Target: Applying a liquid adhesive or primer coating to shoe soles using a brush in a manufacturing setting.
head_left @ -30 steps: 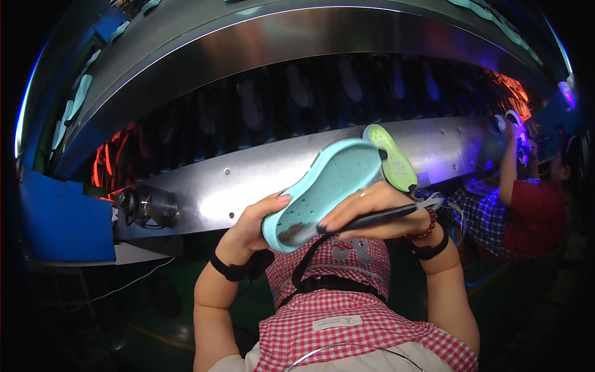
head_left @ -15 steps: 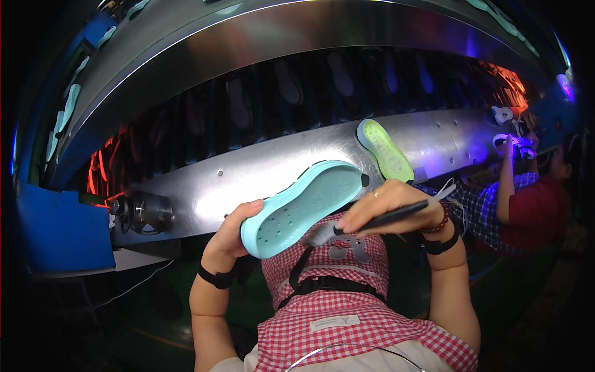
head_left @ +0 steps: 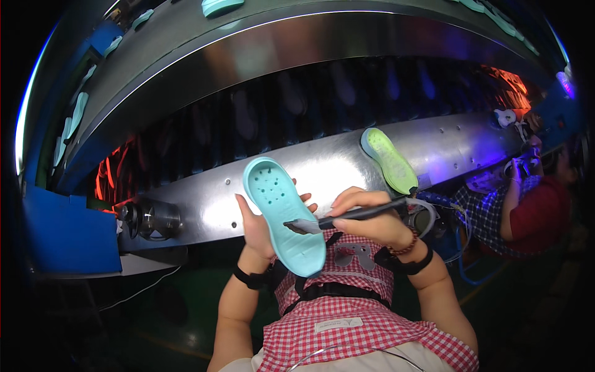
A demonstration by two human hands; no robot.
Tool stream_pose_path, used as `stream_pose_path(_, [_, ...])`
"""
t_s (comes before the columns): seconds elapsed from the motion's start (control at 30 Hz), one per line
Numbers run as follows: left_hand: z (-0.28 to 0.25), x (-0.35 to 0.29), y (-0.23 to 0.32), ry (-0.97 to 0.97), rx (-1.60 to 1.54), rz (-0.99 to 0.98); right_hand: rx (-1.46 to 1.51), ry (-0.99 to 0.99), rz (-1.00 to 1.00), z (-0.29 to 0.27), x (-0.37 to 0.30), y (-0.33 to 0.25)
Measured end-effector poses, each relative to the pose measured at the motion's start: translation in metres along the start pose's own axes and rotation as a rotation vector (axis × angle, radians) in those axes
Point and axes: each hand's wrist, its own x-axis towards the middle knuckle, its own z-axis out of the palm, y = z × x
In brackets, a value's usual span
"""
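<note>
My left hand (head_left: 255, 230) supports a light blue shoe sole (head_left: 273, 195) from beneath, its thumb at the left edge and fingertips showing past the right edge. The sole's inner face is up, with the end full of small holes pointing away from me. My right hand (head_left: 385, 228) grips a brush (head_left: 372, 212) with a dark handle and a pale tube at its back end. Its bristles lie over the middle of the sole and seem to touch it. Beyond my right hand, a yellow-green sole with a pale blue rim (head_left: 388, 160) rests on the metal ledge.
The steel ledge (head_left: 204, 198) runs across in front, below a dark slot holding several dim soles. Above is a belt (head_left: 322, 5) carrying pale blue soles (head_left: 222, 6). A metal pot (head_left: 158, 218) stands at left. A co-worker (head_left: 536, 211) in red sits at right.
The blue sole has turned so its holed end points away, and my left hand has shifted under it. The brush has moved left onto the sole. Another blue sole shows more fully on the upper belt.
</note>
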Motion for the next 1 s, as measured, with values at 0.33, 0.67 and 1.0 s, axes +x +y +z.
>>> stream_pose_path(0.33, [0.002,0.011,-0.010,0.438,0.132,0.305,-0.516,0.038,-0.354,0.038,-0.001,0.010])
stream_pose_path(0.67, [0.023,0.011,-0.011,0.149,0.097,0.424,-0.147,0.024,-0.197,0.024,0.017,-0.004])
stream_pose_path(1.0, [0.028,0.008,0.015,-0.013,0.208,0.632,-0.082,-0.198,-0.152,0.007,0.001,-0.009])
